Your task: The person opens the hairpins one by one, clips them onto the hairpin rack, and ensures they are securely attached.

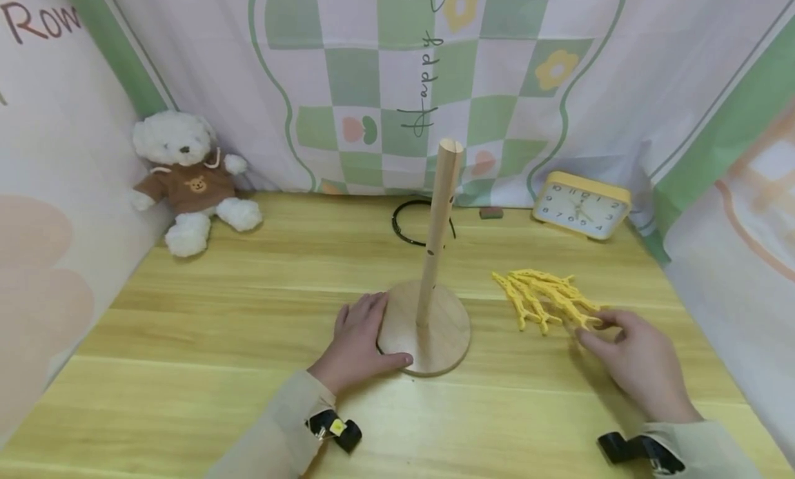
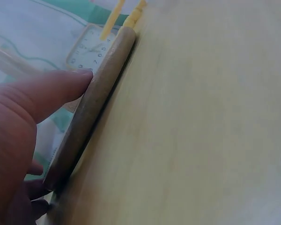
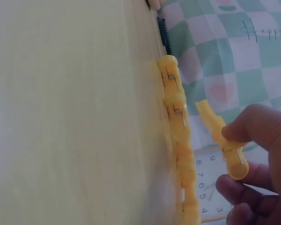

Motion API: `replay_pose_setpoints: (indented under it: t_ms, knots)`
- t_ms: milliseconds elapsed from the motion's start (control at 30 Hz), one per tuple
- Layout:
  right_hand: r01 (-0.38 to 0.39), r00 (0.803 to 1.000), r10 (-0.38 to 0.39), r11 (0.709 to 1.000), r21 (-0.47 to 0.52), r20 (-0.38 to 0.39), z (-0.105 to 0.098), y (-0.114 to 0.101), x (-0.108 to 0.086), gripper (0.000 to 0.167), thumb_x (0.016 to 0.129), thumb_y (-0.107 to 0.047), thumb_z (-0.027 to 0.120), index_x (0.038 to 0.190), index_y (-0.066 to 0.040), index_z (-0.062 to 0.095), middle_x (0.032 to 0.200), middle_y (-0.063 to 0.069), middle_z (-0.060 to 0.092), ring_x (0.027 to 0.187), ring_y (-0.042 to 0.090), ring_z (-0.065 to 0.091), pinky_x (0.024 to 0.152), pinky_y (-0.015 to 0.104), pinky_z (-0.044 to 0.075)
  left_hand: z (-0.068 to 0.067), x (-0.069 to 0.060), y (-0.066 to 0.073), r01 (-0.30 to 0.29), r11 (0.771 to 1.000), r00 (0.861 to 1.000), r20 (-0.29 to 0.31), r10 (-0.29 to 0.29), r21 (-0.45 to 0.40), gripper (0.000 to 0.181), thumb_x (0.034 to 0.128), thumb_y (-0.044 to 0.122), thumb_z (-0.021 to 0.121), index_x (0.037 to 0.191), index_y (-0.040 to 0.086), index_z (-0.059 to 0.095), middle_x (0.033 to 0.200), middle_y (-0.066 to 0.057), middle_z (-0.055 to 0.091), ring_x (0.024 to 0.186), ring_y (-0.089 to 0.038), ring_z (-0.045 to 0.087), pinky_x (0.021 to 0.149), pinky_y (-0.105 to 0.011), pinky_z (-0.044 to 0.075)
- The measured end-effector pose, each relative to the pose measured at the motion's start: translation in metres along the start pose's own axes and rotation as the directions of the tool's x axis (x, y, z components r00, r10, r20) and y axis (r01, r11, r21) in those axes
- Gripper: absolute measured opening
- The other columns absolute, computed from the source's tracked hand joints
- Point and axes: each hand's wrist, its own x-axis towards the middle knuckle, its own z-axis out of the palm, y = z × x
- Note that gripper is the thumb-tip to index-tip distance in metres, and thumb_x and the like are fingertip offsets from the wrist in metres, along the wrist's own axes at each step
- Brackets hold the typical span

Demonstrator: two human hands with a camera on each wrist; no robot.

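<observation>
A wooden stand, a round disc base with an upright pole (image 1: 439, 223), stands mid-table; holes show in the pole. My left hand (image 1: 354, 344) holds the left side of its base (image 1: 450, 337), thumb over the near edge and fingers along the far left edge. In the left wrist view the thumb touches the rim of the base (image 2: 91, 108). On the right, my right hand (image 1: 646, 362) pinches a yellow spring clip (image 3: 234, 161) between thumb and fingers, raised off the table. Several more yellow clips (image 1: 528, 292) lie in a bunch beside it.
At the back are a black ring-shaped cord (image 1: 402, 234), a small dark block (image 1: 491, 213) and a yellow-framed clock (image 1: 580, 206). A white plush bear (image 1: 192, 182) in a brown top sits back left. A patterned curtain (image 1: 348, 72) hangs behind the table.
</observation>
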Motion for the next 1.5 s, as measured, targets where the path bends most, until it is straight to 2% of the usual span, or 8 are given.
replay_pose_setpoints:
  t_ms: [133, 367, 467, 600, 967, 1200, 1500]
  knots:
    - [0.052, 0.998, -0.051, 0.998, 0.020, -0.043, 0.004, -0.014, -0.002, 0.046, 0.086, -0.039, 0.079, 0.113, -0.002, 0.071, 0.098, 0.013, 0.070, 0.065, 0.012, 0.051, 0.050, 0.026, 0.040, -0.002, 0.001, 0.001, 0.018, 1.000, 1.000, -0.004, -0.018, -0.002, 0.114, 0.0723, 0.058, 0.083, 0.156, 0.002, 0.031, 0.158, -0.012, 0.035, 0.146, -0.031, 0.028, 0.121, -0.054, 0.006]
    - [0.174, 0.984, -0.173, 0.984, 0.027, -0.052, 0.015, -0.037, -0.005, 0.034, 0.080, -0.032, 0.085, 0.098, -0.006, 0.075, 0.077, -0.001, 0.061, 0.061, 0.009, 0.046, 0.052, 0.026, 0.038, -0.006, 0.002, 0.001, 0.018, 1.000, 1.000, -0.005, -0.018, -0.009, 0.113, 0.0706, 0.057, 0.085, 0.155, 0.001, 0.034, 0.155, -0.012, 0.039, 0.144, -0.033, 0.031, 0.120, -0.054, 0.009]
    - [0.207, 0.977, -0.206, 0.978, 0.021, -0.050, 0.018, -0.043, -0.006, 0.031, 0.078, -0.031, 0.086, 0.095, -0.008, 0.076, 0.074, -0.005, 0.058, 0.061, 0.007, 0.045, 0.052, 0.026, 0.037, -0.005, 0.003, 0.000, 0.009, 1.000, 1.000, -0.010, -0.009, -0.001, 0.113, 0.0703, 0.059, 0.085, 0.154, 0.001, 0.035, 0.155, -0.012, 0.040, 0.143, -0.032, 0.032, 0.120, -0.054, 0.010]
    - [0.241, 0.970, -0.240, 0.970, 0.016, -0.047, 0.023, -0.051, -0.007, 0.030, 0.076, -0.030, 0.088, 0.094, -0.008, 0.077, 0.078, -0.005, 0.061, 0.064, 0.005, 0.046, 0.054, 0.026, 0.038, -0.004, 0.003, -0.001, 0.004, 1.000, 1.000, -0.017, -0.004, 0.001, 0.113, 0.0698, 0.059, 0.085, 0.154, 0.002, 0.036, 0.154, -0.012, 0.040, 0.143, -0.032, 0.033, 0.119, -0.054, 0.011]
    - [0.290, 0.957, -0.291, 0.955, 0.059, 0.009, 0.035, -0.073, -0.009, 0.023, 0.074, -0.027, 0.089, 0.088, -0.015, 0.075, 0.084, -0.008, 0.070, 0.066, 0.005, 0.051, 0.057, 0.026, 0.044, -0.002, 0.004, -0.003, 0.015, 1.000, 1.000, -0.011, -0.015, 0.009, 0.116, 0.0689, 0.061, 0.085, 0.155, 0.002, 0.033, 0.156, -0.011, 0.038, 0.144, -0.030, 0.032, 0.120, -0.052, 0.010]
    - [0.316, 0.945, -0.323, 0.943, 0.104, 0.056, 0.043, -0.087, -0.010, 0.023, 0.076, -0.028, 0.088, 0.091, -0.015, 0.077, 0.079, -0.011, 0.065, 0.059, 0.002, 0.043, 0.053, 0.024, 0.039, -0.001, 0.004, -0.003, 0.004, 1.000, 1.000, -0.017, -0.004, 0.003, 0.116, 0.0693, 0.062, 0.084, 0.155, 0.002, 0.034, 0.156, -0.011, 0.038, 0.144, -0.030, 0.032, 0.120, -0.053, 0.010]
    - [0.330, 0.936, -0.341, 0.935, 0.129, 0.082, 0.053, -0.098, -0.009, 0.022, 0.075, -0.026, 0.089, 0.091, -0.016, 0.077, 0.076, -0.012, 0.062, 0.060, 0.001, 0.044, 0.055, 0.023, 0.042, 0.001, 0.005, -0.006, 0.009, 1.000, 1.000, -0.016, -0.009, 0.000, 0.116, 0.0697, 0.063, 0.083, 0.156, 0.004, 0.032, 0.156, -0.009, 0.038, 0.144, -0.028, 0.032, 0.120, -0.051, 0.008]
